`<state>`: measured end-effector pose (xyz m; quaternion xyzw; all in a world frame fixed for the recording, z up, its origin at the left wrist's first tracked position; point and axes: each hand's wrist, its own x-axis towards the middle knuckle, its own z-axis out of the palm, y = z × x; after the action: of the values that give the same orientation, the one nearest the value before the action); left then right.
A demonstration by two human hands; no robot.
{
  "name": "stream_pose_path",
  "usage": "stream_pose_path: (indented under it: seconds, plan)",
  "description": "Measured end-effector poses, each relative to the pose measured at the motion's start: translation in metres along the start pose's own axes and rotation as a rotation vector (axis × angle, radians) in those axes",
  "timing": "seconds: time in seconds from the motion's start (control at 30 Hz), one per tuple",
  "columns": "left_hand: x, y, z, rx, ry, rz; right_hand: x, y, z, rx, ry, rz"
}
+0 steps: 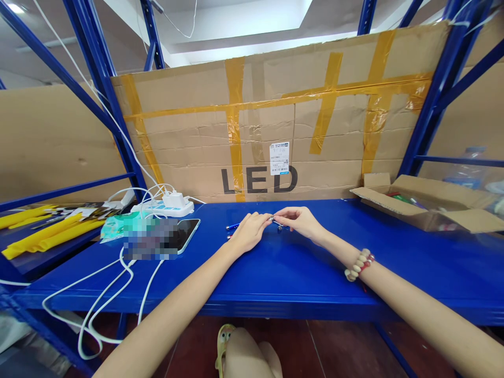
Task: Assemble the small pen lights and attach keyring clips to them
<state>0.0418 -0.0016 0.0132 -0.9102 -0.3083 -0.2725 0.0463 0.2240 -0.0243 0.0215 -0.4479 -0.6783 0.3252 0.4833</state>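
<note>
While my right hand [301,220] pinches a silver piece [272,218] at frame centre, my left hand [250,231] adjoins it, presumably for steadiness; its grip I cannot tell.

There's taped-up LED-printed cardboard [275,126] at 12 o'clock, a white power strip [176,211] sits around 11, open cardboard box [441,192] at like 2.

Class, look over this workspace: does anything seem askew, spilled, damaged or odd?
White cables droop in loose loops over the front edge of the blue metal shelf, looking untidy and perhaps easily snagged; nothing appears spilled.
</note>
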Motion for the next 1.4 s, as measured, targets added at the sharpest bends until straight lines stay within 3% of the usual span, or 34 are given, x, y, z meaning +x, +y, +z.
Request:
stream_pose_path:
  seconds: [0.6,1.4]
  plan:
    - [-0.0016,0.0011,0.0002,0.016,-0.031,0.006,0.0007,0.0008,-0.0035,-0.088,-0.013,-0.061]
    - [-0.0011,0.0019,-0.0005,0.002,-0.027,0.017,0.0011,0.0,-0.0045,-0.067,-0.032,-0.01]
